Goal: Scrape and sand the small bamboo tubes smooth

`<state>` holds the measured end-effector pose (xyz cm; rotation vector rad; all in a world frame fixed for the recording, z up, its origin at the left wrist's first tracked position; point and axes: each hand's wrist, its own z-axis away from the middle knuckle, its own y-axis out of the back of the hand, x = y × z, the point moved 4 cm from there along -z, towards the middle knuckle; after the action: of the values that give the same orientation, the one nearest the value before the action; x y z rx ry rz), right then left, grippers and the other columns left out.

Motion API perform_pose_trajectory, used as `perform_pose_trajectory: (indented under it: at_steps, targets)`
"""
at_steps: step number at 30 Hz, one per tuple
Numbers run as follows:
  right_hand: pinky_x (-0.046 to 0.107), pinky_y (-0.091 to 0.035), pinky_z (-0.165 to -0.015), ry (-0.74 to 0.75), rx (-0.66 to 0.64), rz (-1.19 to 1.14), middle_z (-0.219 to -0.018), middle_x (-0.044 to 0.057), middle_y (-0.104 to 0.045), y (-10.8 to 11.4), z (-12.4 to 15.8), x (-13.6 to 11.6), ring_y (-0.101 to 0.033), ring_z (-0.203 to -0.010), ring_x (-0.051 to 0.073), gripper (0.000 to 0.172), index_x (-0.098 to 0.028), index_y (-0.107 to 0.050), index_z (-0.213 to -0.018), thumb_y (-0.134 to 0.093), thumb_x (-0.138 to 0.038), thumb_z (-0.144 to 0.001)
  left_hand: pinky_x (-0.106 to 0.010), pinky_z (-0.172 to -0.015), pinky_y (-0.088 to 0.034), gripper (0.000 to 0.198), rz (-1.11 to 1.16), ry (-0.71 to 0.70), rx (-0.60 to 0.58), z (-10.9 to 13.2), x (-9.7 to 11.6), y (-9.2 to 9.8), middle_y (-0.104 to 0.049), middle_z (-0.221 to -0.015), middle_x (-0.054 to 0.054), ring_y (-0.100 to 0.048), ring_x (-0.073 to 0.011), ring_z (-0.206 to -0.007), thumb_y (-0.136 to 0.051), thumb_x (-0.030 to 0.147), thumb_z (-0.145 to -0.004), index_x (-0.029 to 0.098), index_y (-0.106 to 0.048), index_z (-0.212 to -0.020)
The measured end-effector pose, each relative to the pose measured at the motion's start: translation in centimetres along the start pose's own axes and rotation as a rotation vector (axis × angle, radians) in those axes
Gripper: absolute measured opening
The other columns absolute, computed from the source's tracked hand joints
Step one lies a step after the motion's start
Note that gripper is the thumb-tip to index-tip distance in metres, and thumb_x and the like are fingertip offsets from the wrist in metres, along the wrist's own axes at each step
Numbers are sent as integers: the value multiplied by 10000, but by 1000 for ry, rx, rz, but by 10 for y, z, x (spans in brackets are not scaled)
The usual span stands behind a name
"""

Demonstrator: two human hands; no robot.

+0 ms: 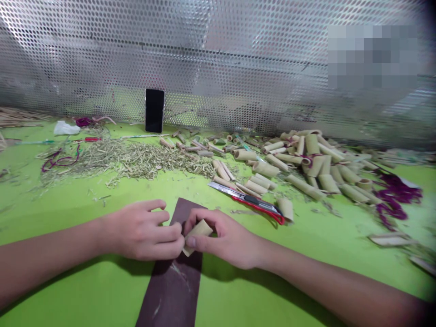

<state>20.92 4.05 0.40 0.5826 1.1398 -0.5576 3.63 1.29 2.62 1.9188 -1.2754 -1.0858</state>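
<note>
A short pale bamboo tube [199, 231] is pinched between the thumb and fingers of my right hand [226, 238], tilted above a dark brown strip that looks like sandpaper [177, 281]. My left hand [146, 234] is beside it, its fingers curled and their tips at the tube's lower left end. The left thumb is hidden, and I cannot see what those fingers hold, if anything. Beyond my right hand lies a red utility knife [252, 202] with its blade out, next to another short bamboo piece [285, 209].
A pile of cut bamboo tubes [316, 163] and purple string [398, 195] lie at the right. Shavings [146, 159] spread across the back left. A phone [154, 111] stands against the perforated metal panel [218, 68], with crumpled white plastic [66, 128] farther left.
</note>
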Motion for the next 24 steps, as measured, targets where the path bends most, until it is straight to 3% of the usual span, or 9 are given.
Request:
perform_pose_trajectory:
  at_steps: [9, 14, 18, 24]
  targets:
    - [267, -401, -604, 22, 10, 50, -747, -15, -663, 2, 0, 1, -515, -650, 136, 337, -199, -644, -855, -812, -478, -771, -326, -718, -485, 213, 49, 52, -18, 2, -2, 0, -731, -865, -9, -594, -128, -648, -426, 102, -1033, 151, -627, -980]
    - [272, -417, -595, 126, 79, 3, -807, -9, -607, -2, 4, 4, -507, -663, 139, 368, -209, -617, -967, -725, -546, -864, -313, -727, -468, 165, 240, 321, 68, 10, -13, -7, -713, -811, -2, -615, -133, -672, -438, 248, -1050, 182, -584, -1008]
    - [291, -465, -661, 254, 152, -25, -969, 27, -589, -5, 8, 4, -530, -756, 154, 393, -231, -554, -1185, -569, -566, -981, -310, -739, -488, 326, 386, 518, 58, 14, -19, -13, -734, -879, -14, -666, -160, -737, -492, 475, -1047, 191, -578, -1180]
    - [299, -493, -703, 220, 82, -43, -1032, 32, -554, -6, 6, 4, -540, -811, 158, 384, -230, -527, -1227, -610, -505, -972, -273, -716, -464, 238, 371, 504, 126, 12, -19, -11, -733, -844, 1, -666, -136, -699, -466, 365, -1084, 183, -618, -1108]
